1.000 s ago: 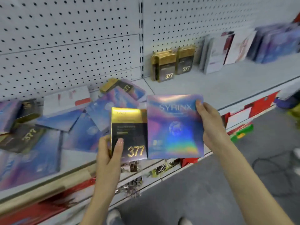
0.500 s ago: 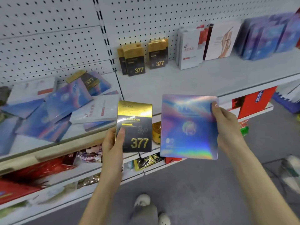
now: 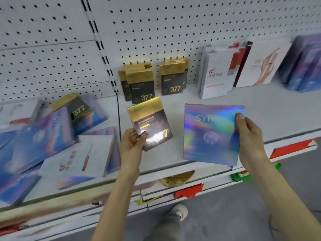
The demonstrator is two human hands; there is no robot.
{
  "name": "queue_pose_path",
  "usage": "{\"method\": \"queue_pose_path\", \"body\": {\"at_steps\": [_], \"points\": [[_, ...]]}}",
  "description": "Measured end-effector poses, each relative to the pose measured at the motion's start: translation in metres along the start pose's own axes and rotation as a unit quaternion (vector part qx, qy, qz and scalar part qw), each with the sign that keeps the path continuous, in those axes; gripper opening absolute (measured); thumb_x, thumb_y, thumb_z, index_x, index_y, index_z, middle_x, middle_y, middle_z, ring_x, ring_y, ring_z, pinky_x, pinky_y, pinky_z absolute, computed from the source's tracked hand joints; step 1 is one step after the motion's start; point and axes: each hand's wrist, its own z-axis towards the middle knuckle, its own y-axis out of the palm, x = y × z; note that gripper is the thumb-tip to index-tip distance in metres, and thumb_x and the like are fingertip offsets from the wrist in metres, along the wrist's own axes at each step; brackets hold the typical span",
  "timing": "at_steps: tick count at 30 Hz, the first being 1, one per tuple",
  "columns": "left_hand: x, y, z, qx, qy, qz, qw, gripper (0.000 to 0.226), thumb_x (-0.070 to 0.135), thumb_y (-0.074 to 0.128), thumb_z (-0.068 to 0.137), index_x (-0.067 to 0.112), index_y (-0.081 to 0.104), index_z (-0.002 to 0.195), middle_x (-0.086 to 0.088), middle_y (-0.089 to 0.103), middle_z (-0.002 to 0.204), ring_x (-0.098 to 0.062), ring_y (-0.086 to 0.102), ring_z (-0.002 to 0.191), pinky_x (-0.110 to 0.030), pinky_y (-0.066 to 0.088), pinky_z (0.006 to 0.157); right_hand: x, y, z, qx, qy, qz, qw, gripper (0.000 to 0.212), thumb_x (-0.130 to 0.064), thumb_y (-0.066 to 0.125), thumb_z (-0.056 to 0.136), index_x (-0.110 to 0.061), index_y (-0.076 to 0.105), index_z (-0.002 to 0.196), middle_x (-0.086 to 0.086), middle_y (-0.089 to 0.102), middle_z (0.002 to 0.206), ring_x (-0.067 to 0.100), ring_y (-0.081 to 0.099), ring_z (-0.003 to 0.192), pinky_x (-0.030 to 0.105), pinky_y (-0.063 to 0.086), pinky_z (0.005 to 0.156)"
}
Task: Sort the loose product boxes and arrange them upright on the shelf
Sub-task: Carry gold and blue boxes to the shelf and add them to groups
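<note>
My left hand (image 3: 132, 141) grips a black and gold 377 box (image 3: 150, 121) by its lower left corner, tilted, over the white shelf (image 3: 269, 112). My right hand (image 3: 248, 136) holds a large holographic blue box (image 3: 208, 134) by its right edge, thumb on the front. Upright 377 boxes (image 3: 140, 84) stand at the back against the pegboard, with a second group of 377 boxes (image 3: 173, 77) beside them. White boxes (image 3: 218, 73) and blue boxes (image 3: 305, 66) stand upright further right.
A loose heap of blue, white and 377 boxes (image 3: 52, 140) lies flat on the left shelf section. A black-striped upright (image 3: 102, 47) splits the pegboard wall. Lower shelves hold red tags and packets (image 3: 178, 178). My shoe (image 3: 178, 211) shows on the grey floor.
Both hands have moved up and forward over the shelf with their boxes. The 377 box now tilts left, close to the upright 377 boxes. The view has shifted towards the shelf.
</note>
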Motion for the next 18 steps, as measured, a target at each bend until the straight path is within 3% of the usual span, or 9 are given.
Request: {"method": "queue_pose_path", "body": {"at_steps": [3, 7, 10, 14, 18], "points": [[-0.001, 0.042, 0.055, -0.023, 0.027, -0.002, 0.999, 0.015, 0.015, 0.065, 0.084, 0.021, 0.057, 0.096, -0.017, 0.066, 0.107, -0.033, 0.062, 0.095, -0.045, 0.048, 0.078, -0.006, 0.007, 0.048, 0.02, -0.006, -0.015, 1.0, 0.034, -0.037, 0.048, 0.099, -0.016, 0.052, 0.073, -0.001, 0.052, 0.07, 0.005, 0.045, 0.058, 0.02, 0.036, 0.055], [-0.007, 0.092, 0.117, -0.072, 0.067, 0.018, 0.995, 0.02, 0.007, 0.06, 0.09, 0.017, 0.055, 0.106, -0.012, 0.064, 0.114, -0.028, 0.062, 0.106, -0.055, 0.05, 0.091, -0.009, 0.011, 0.093, 0.016, 0.009, -0.003, 1.0, 0.032, -0.04, 0.046, 0.1, -0.014, 0.058, 0.084, -0.001, 0.06, 0.078, 0.011, 0.054, 0.067, 0.024, 0.042, 0.062], [-0.013, 0.119, 0.148, -0.08, 0.079, 0.071, 0.991, 0.02, 0.01, 0.057, 0.094, 0.017, 0.054, 0.112, -0.009, 0.061, 0.116, -0.019, 0.06, 0.107, -0.048, 0.051, 0.094, -0.009, 0.009, 0.111, 0.006, 0.018, -0.012, 1.0, 0.042, -0.042, 0.044, 0.1, -0.002, 0.057, 0.096, 0.005, 0.06, 0.086, 0.014, 0.056, 0.073, 0.025, 0.043, 0.063], [-0.022, 0.138, 0.169, 0.012, 0.119, 0.214, 0.969, 0.03, 0.022, 0.061, 0.092, 0.013, 0.057, 0.121, -0.014, 0.053, 0.115, -0.019, 0.057, 0.095, -0.025, 0.046, 0.084, -0.011, 0.006, 0.128, -0.007, 0.007, -0.004, 1.0, 0.055, -0.051, 0.047, 0.094, 0.004, 0.051, 0.097, 0.021, 0.054, 0.089, 0.02, 0.049, 0.08, 0.036, 0.037, 0.073], [-0.026, 0.15, 0.168, 0.069, 0.141, 0.236, 0.959, 0.037, 0.028, 0.063, 0.091, 0.018, 0.053, 0.125, -0.005, 0.052, 0.112, -0.019, 0.057, 0.096, -0.029, 0.048, 0.08, -0.011, 0.004, 0.137, 0.001, 0.007, -0.004, 1.0, 0.048, -0.044, 0.046, 0.098, 0.003, 0.054, 0.103, 0.028, 0.059, 0.105, 0.021, 0.054, 0.083, 0.037, 0.043, 0.076]]}}
